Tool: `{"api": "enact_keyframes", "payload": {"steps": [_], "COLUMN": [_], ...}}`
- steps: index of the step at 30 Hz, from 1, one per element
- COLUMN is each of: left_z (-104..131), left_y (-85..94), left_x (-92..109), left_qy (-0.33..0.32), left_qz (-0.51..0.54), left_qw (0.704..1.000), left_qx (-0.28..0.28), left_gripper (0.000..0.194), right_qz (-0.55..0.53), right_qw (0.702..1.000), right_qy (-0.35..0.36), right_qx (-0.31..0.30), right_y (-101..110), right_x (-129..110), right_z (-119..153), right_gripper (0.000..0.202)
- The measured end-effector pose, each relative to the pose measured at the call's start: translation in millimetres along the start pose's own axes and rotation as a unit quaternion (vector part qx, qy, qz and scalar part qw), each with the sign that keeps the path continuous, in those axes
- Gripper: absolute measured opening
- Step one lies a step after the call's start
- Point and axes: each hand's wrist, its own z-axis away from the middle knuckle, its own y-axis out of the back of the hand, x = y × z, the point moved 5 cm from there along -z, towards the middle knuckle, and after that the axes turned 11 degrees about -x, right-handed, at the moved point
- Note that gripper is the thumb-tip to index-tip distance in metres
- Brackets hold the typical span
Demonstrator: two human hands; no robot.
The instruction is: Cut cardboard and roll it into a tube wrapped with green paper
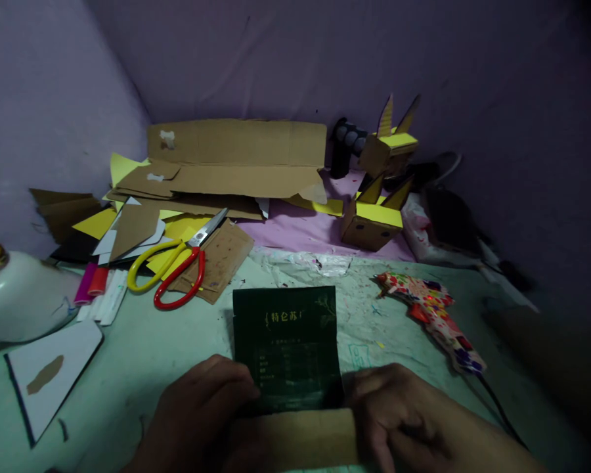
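the card is right in front of me, dark green with a brown flap along its near edge. my left hand is closed on its left side and my right hand pinches its right end; my fingers hide the exact grips. it should be light, fairly stiff, a bit slick on the green face and easy to crease, so i'd hold both side edges near the fold. left beyond the card lie scissors; the markers sit farther left. right of it, the glue gun and cord could snag my right forearm.
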Motion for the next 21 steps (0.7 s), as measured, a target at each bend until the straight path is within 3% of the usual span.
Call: {"api": "enact_keyframes", "payload": {"steps": [4,7,9,12,13,15,17,21], "left_z": [1.1,10.1,18.8,28.7,30.7,32.9,34.4,39.8], "left_y": [-3.4,-14.2,-25.2,-42.3,-45.3,-47.2,-48.8,-65.0], "left_x": [5.9,-5.1,-13.3,-18.0,-17.8,-15.2,-11.5,-7.4], "left_qy": [-0.082,-0.027,0.014,0.044,0.052,0.05,0.025,-0.024], "left_qz": [0.001,0.012,0.018,0.03,0.032,0.03,0.028,-0.003], "left_qw": [0.996,0.999,1.0,0.994,0.991,0.988,0.988,0.993], "left_qx": [-0.024,-0.015,-0.018,-0.092,-0.116,-0.144,-0.149,-0.118], "left_gripper": [0.029,0.02,0.026,0.051,0.055,0.055,0.047,0.035], "right_qz": [-0.015,-0.033,-0.031,0.034,0.082,0.2,0.294,0.351], "right_qw": [1.0,0.999,0.999,0.983,0.975,0.964,0.952,0.932], "right_qy": [0.016,0.01,0.001,0.013,0.025,0.037,0.019,-0.09], "right_qx": [-0.019,-0.027,0.024,0.178,0.203,0.171,0.084,-0.005], "right_y": [-4.5,-4.5,1.4,14.4,15.3,9.2,-0.8,-8.6], "right_x": [1.3,1.4,2.7,3.6,2.8,2.0,5.6,17.7], "right_z": [1.1,1.6,1.7,3.8,3.2,-3.2,-13.1,-27.2], "right_gripper": [0.029,0.034,0.032,0.02,0.011,0.051,0.094,0.109]}}
